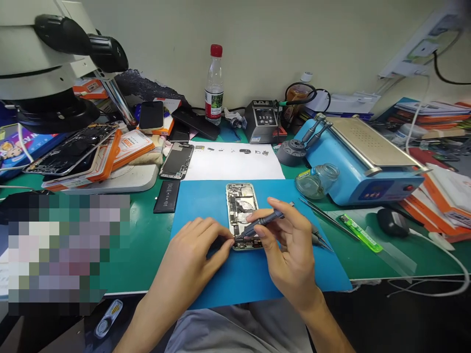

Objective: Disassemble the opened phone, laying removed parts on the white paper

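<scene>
An opened phone (241,206) with its insides bare lies on a blue mat (206,201) in front of me. My right hand (289,250) is closed round a dark screwdriver (263,221), whose tip rests on the phone's lower end. My left hand (196,242) lies on the mat left of the phone, its fingers curled with the tips pressed against the phone's bottom left corner. A white sheet (221,169) behind the mat carries several tiny parts in a row.
A microscope (55,63) and stacked phone screens (81,152) stand at the left. A black battery (167,196) lies left of the mat. Water bottle (214,86), soldering station (264,120), blue heating machine (360,162), glass jar (316,180) and tweezers (326,215) are behind and right.
</scene>
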The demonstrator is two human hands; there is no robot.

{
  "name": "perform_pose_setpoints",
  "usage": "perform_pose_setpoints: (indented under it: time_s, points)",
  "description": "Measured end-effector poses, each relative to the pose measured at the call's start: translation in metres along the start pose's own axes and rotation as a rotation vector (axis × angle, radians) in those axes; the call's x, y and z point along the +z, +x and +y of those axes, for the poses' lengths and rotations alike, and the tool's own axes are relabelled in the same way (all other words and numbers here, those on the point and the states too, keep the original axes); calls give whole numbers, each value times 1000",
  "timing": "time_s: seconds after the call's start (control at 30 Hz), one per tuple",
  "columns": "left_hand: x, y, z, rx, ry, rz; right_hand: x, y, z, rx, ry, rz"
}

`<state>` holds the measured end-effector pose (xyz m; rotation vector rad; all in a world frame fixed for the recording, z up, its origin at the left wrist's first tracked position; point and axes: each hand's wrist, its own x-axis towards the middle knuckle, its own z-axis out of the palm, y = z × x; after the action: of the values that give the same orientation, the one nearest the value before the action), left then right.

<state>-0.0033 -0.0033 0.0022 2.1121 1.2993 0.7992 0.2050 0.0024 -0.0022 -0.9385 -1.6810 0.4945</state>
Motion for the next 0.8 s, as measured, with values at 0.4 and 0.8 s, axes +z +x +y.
perform_pose_setpoints:
  time_s: [0.4, 0.8]
  points:
    - [1, 2, 3, -100, -29, -51, -111, 24, 15, 282, -978, -78]
    - [5, 3, 0, -96, 1, -23, -103, 24, 28, 15, -1103, -317]
